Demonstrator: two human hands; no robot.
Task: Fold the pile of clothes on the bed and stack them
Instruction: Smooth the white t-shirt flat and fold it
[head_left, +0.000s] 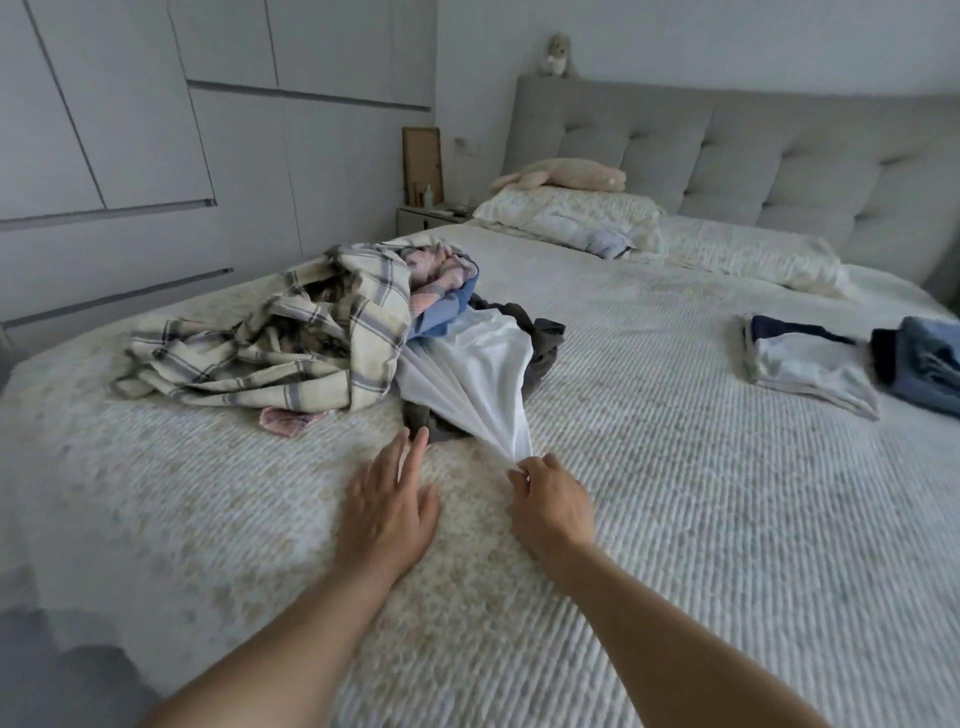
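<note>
A loose pile of clothes (332, 322) lies on the bed (649, 467) to the left of centre, with a cream plaid piece on top and pink, blue and dark grey pieces under it. A white garment (483, 374) stretches from the pile toward me, pulled into a taut fan. My right hand (550, 506) pinches its near end. My left hand (389, 506) hovers flat with straight fingers just short of the dark grey cloth (431, 423), holding nothing. Two folded stacks, a white and navy one (805, 364) and a blue one (924, 364), sit at the right.
Pillows (587, 215) and a plush toy (566, 174) lie by the grey headboard (779, 150). A nightstand (431, 215) stands in the far corner, beside wardrobe doors (156, 156) along the left wall. The bed's near left edge drops to the floor (62, 675).
</note>
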